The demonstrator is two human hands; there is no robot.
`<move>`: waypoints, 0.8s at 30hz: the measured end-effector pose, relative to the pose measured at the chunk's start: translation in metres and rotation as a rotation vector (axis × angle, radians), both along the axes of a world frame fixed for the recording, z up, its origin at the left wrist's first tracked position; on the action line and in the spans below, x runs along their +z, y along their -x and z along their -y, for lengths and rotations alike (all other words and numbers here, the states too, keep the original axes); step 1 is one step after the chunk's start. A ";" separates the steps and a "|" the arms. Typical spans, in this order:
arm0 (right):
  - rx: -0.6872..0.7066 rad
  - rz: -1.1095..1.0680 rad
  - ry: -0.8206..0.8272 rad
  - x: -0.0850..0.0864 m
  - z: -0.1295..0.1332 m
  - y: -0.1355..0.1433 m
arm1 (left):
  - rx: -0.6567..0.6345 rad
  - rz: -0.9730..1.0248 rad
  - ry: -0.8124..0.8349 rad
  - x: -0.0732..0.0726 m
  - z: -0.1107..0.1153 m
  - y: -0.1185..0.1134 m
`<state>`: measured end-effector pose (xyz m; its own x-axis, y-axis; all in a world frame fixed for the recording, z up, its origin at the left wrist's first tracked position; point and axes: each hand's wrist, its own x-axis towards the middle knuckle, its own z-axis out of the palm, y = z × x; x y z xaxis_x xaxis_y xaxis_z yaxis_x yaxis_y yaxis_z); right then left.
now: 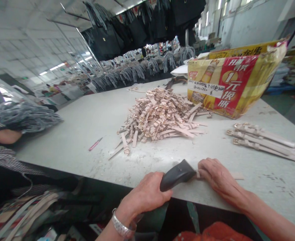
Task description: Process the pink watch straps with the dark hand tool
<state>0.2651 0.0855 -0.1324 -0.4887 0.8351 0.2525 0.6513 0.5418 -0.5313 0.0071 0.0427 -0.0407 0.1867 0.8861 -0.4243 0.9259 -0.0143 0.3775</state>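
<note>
My left hand (147,192), with a silver bracelet at the wrist, is wrapped round a black curved tool (179,175) that widens toward its far end. Its exact kind I cannot make out. At that end, my right hand (214,174) is closed on a pale beige strap (238,175), whose tail sticks out past the fingers onto the table. Beyond both hands lies a heaped pile of beige buckle straps (160,115) with gold-coloured buckles. Several more beige buckle straps (265,140) lie side by side at the right.
A yellow and red carton (228,83) stands behind the pile on the pale table (87,113). A small red-handled tool (95,144) lies left of the pile. At the left edge are another person's arm (5,136) and a grey bundle (26,117). Black bags (142,28) hang behind.
</note>
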 end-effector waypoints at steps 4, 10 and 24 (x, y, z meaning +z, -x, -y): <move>-0.032 -0.032 0.005 -0.007 -0.003 0.003 | -0.046 -0.023 0.027 0.008 -0.001 0.005; -0.015 -0.100 0.063 -0.005 -0.003 0.003 | -0.128 -0.121 0.027 0.023 -0.010 -0.002; -0.043 -0.187 0.123 0.001 -0.003 0.001 | -0.178 -0.130 0.037 0.031 -0.026 -0.020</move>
<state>0.2640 0.0889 -0.1317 -0.4059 0.8845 0.2301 0.5563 0.4389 -0.7056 0.0274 0.0690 -0.0097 0.2808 0.8272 -0.4867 0.9508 -0.1706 0.2586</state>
